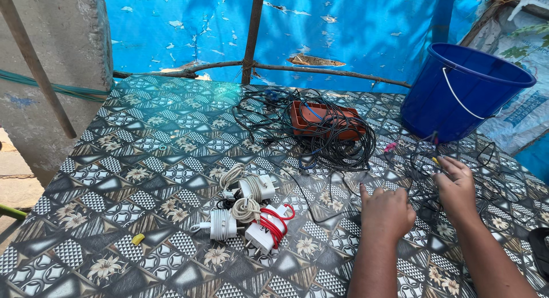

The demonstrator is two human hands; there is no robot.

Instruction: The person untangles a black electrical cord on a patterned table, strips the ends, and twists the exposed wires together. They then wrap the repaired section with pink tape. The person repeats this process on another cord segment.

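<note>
Peeling blue sheeting hung behind the patterned table (pixel 143 138), where a blue bucket (pixel 466 89) stood at the far right corner. Both hands worked at the right side, in a loose spread of thin black wires (pixel 423 166). The right hand (pixel 454 186) was the nearer of the two to that spread: its fingers were pinched together on a strand, fingertips pointing away toward the bucket. The left hand (pixel 386 212) lay just beside it, curled into a loose fist with knuckles up; whether it gripped a wire I could not tell. The strand ran roughly crosswise between the two hands, then off to the left toward the black cable tangle (pixel 337 141) heaped over an orange tray (pixel 297 118). Well apart, to the left of the left hand, lay the white chargers (pixel 249 212) with their cords wound up, one cord red
</note>
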